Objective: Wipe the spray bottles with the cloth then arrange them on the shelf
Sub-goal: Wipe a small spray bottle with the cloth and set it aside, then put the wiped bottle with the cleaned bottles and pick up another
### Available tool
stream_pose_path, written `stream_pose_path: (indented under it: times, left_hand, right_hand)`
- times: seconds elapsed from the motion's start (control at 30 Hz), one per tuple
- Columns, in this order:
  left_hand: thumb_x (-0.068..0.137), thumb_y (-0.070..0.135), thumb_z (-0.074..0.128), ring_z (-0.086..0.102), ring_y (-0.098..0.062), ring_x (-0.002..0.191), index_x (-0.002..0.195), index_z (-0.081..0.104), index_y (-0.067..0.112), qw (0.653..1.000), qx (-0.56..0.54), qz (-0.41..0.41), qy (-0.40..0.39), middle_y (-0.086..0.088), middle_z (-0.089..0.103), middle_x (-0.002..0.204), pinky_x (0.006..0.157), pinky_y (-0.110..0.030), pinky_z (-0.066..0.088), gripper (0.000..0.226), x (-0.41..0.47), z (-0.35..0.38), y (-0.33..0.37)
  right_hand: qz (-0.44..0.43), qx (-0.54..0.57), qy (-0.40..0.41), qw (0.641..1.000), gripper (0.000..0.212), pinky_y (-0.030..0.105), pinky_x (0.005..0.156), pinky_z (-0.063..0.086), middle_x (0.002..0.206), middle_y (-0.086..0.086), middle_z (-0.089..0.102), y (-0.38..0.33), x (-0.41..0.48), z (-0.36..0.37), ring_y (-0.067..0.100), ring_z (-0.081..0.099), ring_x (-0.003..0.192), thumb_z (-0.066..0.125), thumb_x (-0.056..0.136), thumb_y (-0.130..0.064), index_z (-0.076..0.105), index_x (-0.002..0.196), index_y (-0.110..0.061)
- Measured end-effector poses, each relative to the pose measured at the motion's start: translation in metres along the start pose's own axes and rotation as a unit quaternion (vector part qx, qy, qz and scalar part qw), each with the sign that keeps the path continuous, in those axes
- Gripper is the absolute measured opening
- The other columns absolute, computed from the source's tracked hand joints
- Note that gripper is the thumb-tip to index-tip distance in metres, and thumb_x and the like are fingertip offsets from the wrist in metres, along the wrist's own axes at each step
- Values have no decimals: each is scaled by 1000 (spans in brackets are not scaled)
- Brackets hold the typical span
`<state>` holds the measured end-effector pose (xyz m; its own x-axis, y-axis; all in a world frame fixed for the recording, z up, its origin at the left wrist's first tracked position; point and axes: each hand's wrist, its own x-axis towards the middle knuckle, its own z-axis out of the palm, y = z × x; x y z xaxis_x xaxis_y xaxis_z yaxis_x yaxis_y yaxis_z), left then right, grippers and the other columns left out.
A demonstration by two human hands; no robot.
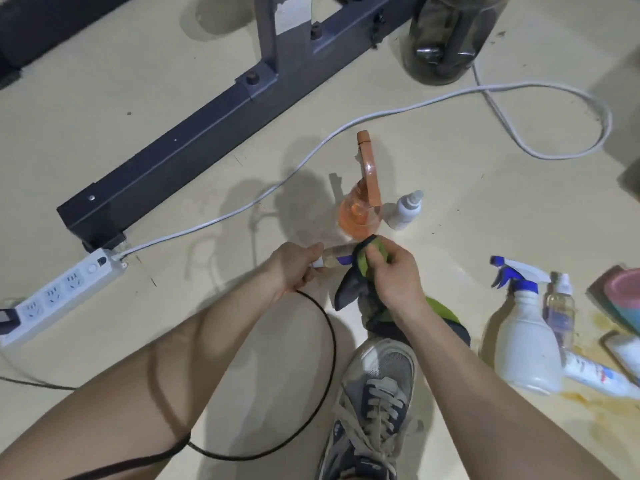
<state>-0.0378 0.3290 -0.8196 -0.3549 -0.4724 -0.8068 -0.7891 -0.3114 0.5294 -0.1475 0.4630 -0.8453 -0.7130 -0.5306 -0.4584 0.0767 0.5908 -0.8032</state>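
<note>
the left hand grips one end of a small bottle held sideways above the floor. the right hand clamps a green cloth round its other end.

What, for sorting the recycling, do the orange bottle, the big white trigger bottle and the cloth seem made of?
Orange bottle: likely translucent, glossy plastic; its tinted body looks see-through, with glints. White trigger bottle: probably opaque, dull plastic; nothing shows through, and the surface looks smudged. Cloth: soft fabric; it folds and hangs limply.
</note>
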Motion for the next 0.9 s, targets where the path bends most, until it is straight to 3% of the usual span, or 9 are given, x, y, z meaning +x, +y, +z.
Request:
stream_pose_path:
  times: [0.03, 0.1, 0.2, 0.27, 0.37, 0.5, 0.63, 0.77, 0.9]
  left_hand:
    - [100, 32, 54, 36, -17, 47, 76, 64, 8, 999, 8, 34, 4, -7, 49, 58, 43, -19, 29, 35, 0, 3, 1]
    - [98, 23, 59, 43, -18, 54, 84, 68, 0, 993, 55, 104, 7, -9, 54, 63, 54, -24, 37, 29, 1, 12, 4]
    - [92, 17, 64, 50, -18, 61, 89, 72, 2, 977, 102, 185, -10, -7, 60, 66, 66, -30, 42, 17, 2, 27, 11]
    - [83, 19, 69, 56, -14, 64, 90, 76, 19, 970, 114, 214, -22, 5, 66, 70, 69, -29, 47, 10, 0, 40, 22]
    - [76, 19, 73, 59, 2, 64, 87, 72, 47, 958, 135, 247, -54, 22, 69, 70, 67, -15, 48, 29, -7, 63, 43]
    - [82, 3, 73, 61, 11, 77, 86, 70, 43, 924, 170, 338, -60, 26, 70, 80, 69, -6, 42, 40, -14, 83, 69]
    - [90, 10, 66, 53, 2, 64, 71, 68, 23, 880, 219, 415, -73, 16, 58, 64, 62, -12, 40, 23, -26, 94, 90]
    - [93, 16, 53, 57, -20, 76, 77, 58, 26, 736, 470, 487, -26, 3, 59, 83, 69, -38, 47, 19, 2, 93, 91]
    - [86, -1, 49, 60, -27, 100, 116, 58, 15, 598, 664, 449, 11, -6, 55, 117, 75, -36, 49, 35, 8, 93, 106]
  right_hand:
    - [61, 51, 25, 997, 28, 29, 64, 41, 66, 4, 56, 3, 3, -5, 24, 52, 67, 51, 101, -21, 61, 75, -14]
    - [150, 136, 68, 977, 41, 29, 62, 41, 60, 6, 49, 6, 3, -16, 23, 48, 61, 54, 100, -23, 51, 60, -14]
    - [189, 213, 62, 957, 31, 34, 67, 48, 68, 8, 60, 11, 1, -32, 24, 56, 65, 56, 99, -26, 61, 70, -15]
    - [194, 253, 67, 946, 22, 34, 73, 54, 76, 4, 68, 11, -2, -47, 22, 62, 71, 57, 98, -26, 66, 81, -15]
    - [192, 315, 91, 925, 25, 30, 68, 51, 68, 1, 67, 15, -6, -73, 19, 61, 67, 53, 99, -16, 66, 78, -11]
    - [212, 357, 161, 895, 41, 43, 79, 54, 100, 32, 68, 22, -6, -96, 34, 65, 78, 55, 89, -35, 64, 92, 5]
    - [218, 391, 76, 891, 34, 36, 73, 57, 94, 25, 72, 9, -5, -102, 32, 67, 81, 48, 96, -22, 69, 96, 5]
    - [151, 252, 72, 953, 27, 23, 55, 38, 66, 7, 48, -4, -9, -90, 20, 44, 64, 43, 92, -6, 48, 66, -10]
    - [94, 170, 46, 980, 32, 24, 51, 28, 58, -1, 34, -16, -19, -113, 16, 31, 56, 48, 92, -14, 36, 62, -16]
